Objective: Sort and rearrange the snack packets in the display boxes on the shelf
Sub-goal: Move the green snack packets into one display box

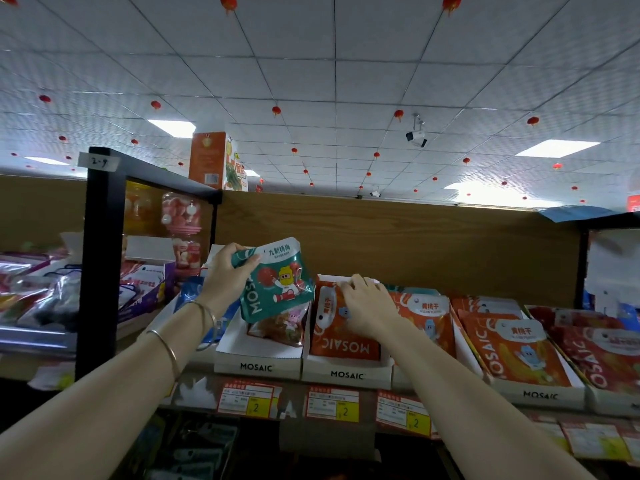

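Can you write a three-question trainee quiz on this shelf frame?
1. True or false: the left hand grips a teal packet.
2. What does the right hand rest on? A) price tag B) orange packet C) jar
3. What brand word is printed on the display box fronts?

Key: 1 true. 2 B, the orange packet lying in its box. 3 MOSAIC.

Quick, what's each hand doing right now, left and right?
Left hand: grips the teal plastic snack packet by its top corner.
Right hand: open, fingers resting on the orange snack packets in a white display box.
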The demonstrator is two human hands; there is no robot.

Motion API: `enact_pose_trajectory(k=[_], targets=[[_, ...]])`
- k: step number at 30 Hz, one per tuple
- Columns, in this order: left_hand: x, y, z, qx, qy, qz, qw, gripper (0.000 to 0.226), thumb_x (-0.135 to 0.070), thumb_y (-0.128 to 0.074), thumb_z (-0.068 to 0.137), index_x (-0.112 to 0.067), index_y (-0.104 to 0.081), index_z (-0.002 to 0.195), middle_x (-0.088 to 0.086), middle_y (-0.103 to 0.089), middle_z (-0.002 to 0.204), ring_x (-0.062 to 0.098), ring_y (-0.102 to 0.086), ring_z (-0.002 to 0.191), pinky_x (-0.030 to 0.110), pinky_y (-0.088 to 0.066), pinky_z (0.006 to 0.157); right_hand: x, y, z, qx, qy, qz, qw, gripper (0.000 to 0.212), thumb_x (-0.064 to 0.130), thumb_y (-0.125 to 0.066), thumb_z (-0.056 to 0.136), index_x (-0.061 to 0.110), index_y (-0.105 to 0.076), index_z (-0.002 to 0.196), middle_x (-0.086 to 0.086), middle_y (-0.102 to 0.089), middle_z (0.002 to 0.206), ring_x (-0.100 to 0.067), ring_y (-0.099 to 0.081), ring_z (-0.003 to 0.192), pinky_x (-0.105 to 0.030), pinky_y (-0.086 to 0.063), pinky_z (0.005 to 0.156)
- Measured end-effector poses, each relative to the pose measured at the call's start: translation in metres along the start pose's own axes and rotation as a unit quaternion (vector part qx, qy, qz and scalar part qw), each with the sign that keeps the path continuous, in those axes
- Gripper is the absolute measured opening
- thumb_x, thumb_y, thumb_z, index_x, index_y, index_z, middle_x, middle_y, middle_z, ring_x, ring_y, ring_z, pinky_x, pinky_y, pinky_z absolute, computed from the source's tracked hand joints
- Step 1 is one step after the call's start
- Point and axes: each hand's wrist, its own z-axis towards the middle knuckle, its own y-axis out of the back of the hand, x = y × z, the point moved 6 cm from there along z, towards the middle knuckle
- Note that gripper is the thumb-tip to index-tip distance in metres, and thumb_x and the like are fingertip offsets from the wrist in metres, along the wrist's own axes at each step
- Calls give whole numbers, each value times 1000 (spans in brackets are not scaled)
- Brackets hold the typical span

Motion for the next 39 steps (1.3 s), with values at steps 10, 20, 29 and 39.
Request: enact_pose_trajectory(k=[10,20,29,39], targets=[[12,15,8,-27,17,-1,999,20,-18,-59,90,-4,-56,104,10,-68,97,16,-67,77,29,-53,61,-10,31,12,-79,-6,162,984,20,32,-62,86,21,-66,102,-2,-66,104,-22,-56,105,-41,-49,87],[11,16,8,-21,17,5,1000,21,-19,-60,89,-4,-56,103,12,-67,99,20,-68,80,33,-55,64,-41,36,1,-237,-171,341,893,22,21,-66,85,17,-47,95,-3,-63,88,-21,-62,80,-43,-55,70],[7,14,5,-5,12,7,1000,20,-21,-60,89,-4,-56,99,10,-69,92,20,-69,79,36,-57,68,-18,23,14,-17,-62,169,984,29,7,-56,83,21,-64,108,-2,-65,110,-22,-61,98,-38,-52,80],[4,8,2,11,8,-3,1000,20,-20,-58,91,-2,-55,100,2,-68,85,16,-68,74,22,-50,54,-27,13,14,-101,-72,-39,991,32,34,-65,82,22,-55,110,-2,-58,113,-24,-45,113,-38,-35,94]])
